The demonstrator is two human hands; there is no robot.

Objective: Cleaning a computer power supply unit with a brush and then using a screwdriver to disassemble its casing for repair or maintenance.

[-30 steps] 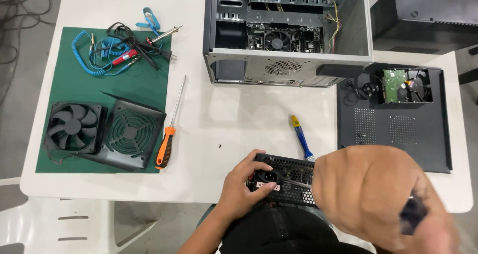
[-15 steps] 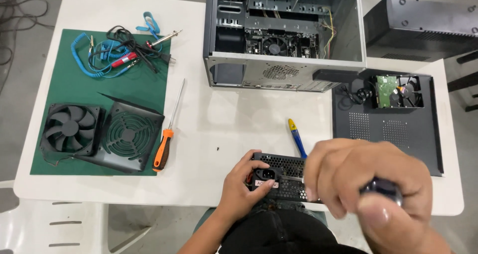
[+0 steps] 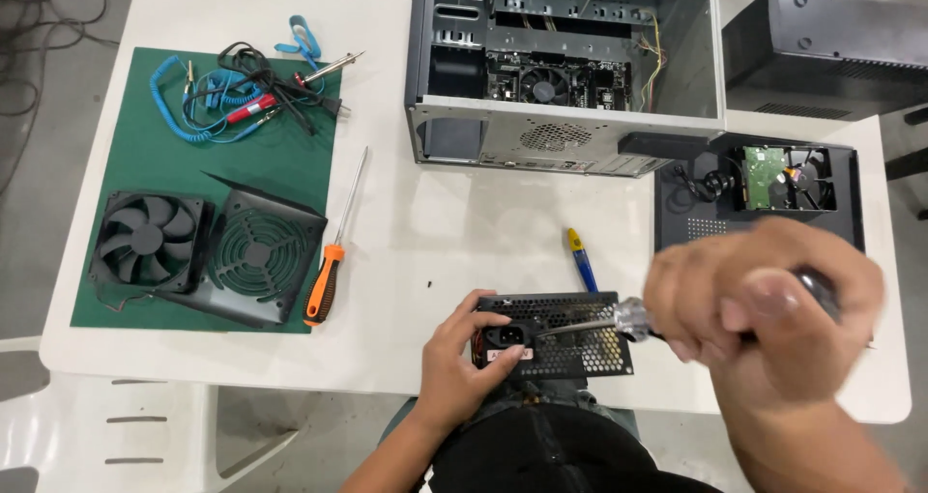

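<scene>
A black perforated power supply box stands on its side at the near edge of the white table. My left hand grips its left end, by the power socket. My right hand, blurred and close to the camera, is closed around a dark-handled screwdriver. The metal shaft slants left and down, with its tip at the box's socket face. Just behind the box lies a blue and yellow screwdriver.
An open computer case stands at the back. A black side panel carries a hard drive to the right. On the green mat lie two fans, coiled cables and a probe. An orange-handled screwdriver rests beside it.
My right hand has moved up and left with the screwdriver, bringing its tip onto the power supply's socket face. My left hand has kept its hold on the box.
</scene>
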